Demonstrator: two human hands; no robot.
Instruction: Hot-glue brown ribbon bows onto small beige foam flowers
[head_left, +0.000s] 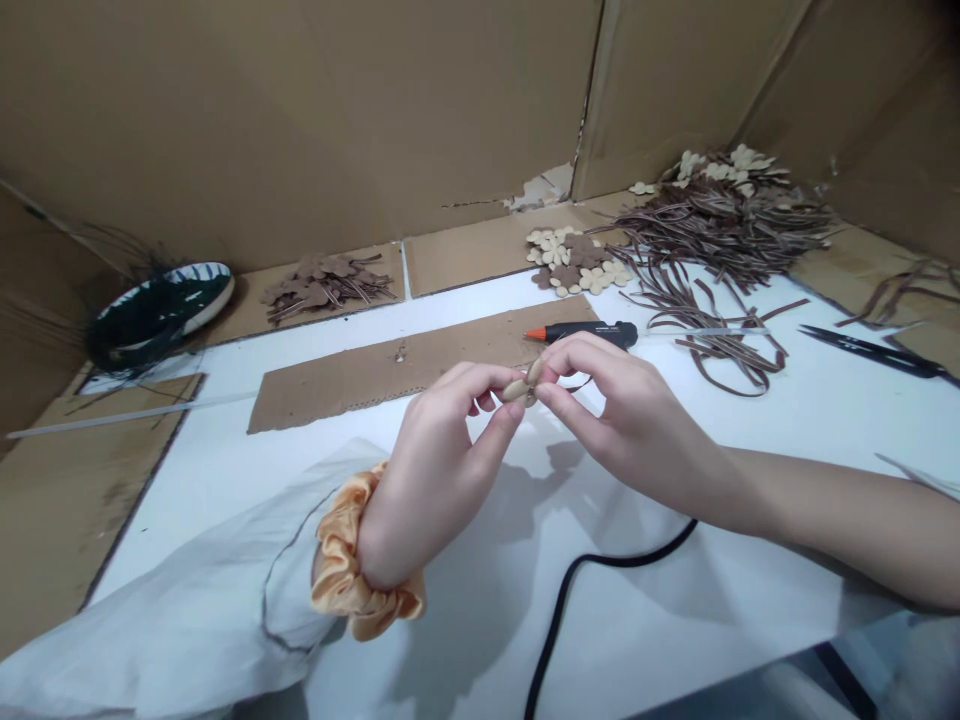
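Head view: leftmost, I see a white bowl with blue rim marks [217, 312], dark strands heaped in it. A long brown cardboard strip [352, 375] crosses the white tabletop [465, 640], its near edge ragged. My left hand [442, 460] and right hand [637, 415] both pinch a small beige petalled piece [516, 390] above the table. Just beyond sits a black glue gun with orange nozzle [589, 332]; its pale lettering is too small to read. Nearer me, a black cable [570, 585] curves through the open room. Rightward, thin brown strips [720, 225] pile up near the cardboard wall [892, 150]; black pointed tweezers [874, 350] lie nearer.
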